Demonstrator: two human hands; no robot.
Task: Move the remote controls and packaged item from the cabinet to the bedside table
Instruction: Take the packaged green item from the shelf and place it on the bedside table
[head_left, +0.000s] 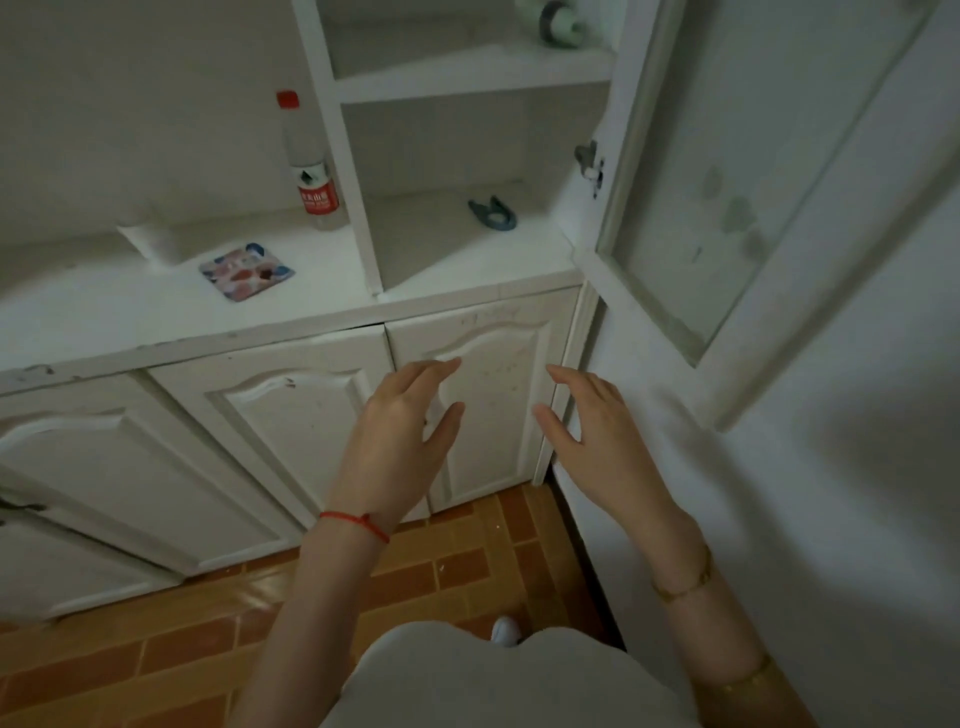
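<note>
I stand before a white cabinet (311, 322) with a counter top and open shelves. A small patterned packaged item (247, 271) lies flat on the counter, left of the shelf post. No remote control is visible. My left hand (400, 441) and my right hand (592, 431) hover side by side in front of the lower right cabinet door (493, 395), both empty with fingers spread. Neither touches the door as far as I can tell.
A clear bottle (311, 166) with a red cap and label stands on the counter by the post. A dark blue curved object (493, 212) lies on the lower shelf. A glass-panelled cabinet door (727, 182) hangs open at right. Orange tile floor (415, 571) lies below.
</note>
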